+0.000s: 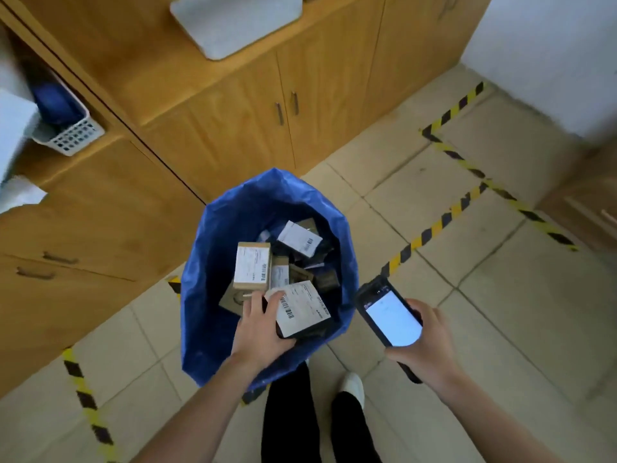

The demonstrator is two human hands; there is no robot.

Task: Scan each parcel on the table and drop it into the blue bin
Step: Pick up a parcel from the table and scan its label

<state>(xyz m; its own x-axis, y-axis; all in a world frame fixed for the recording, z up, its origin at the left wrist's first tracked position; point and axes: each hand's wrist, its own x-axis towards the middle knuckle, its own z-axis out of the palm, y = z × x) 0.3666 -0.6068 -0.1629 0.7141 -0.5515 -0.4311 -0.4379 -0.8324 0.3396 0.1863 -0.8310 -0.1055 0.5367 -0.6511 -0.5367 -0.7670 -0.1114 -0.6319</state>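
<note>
- Bin point(207, 262): blue, bag-lined, mouth open, stands on tiled floor point(500, 312). Used as ref for all positions.
- L hand point(263, 332): over near edge of bin mouth. Fingers and thumb curled round a parcel, firm grip on its left end.
- Parcel point(302, 310): dark wrap, white label w/ barcodes facing up. Held above bin mouth, near side, roughly flat. Right end overlaps bin's near-right rim in view.
- R hand point(430, 342): just right of bin, outside rim. Fingers wrapped round a scanner.
- Scanner point(392, 317): dark handheld, screen lit pale, facing up; top end points toward bin. Screen text too blurred to read.
- Inside bin: heap of parcels. Box point(252, 267), brown w/ white label, on top at centre-left. Packet point(298, 237), white label, toward far side. Others dark, partly hidden.
- Behind and left of bin: wood cabinets point(233, 128), close to it.
- Far left of bin, on a cabinet ledge: white basket point(71, 135) w/ sth blue in it.
- Right of bin: yellow-black tape point(434, 228) on floor.
- Near side of bin: person's dark trouser legs, one white shoe point(352, 385).
</note>
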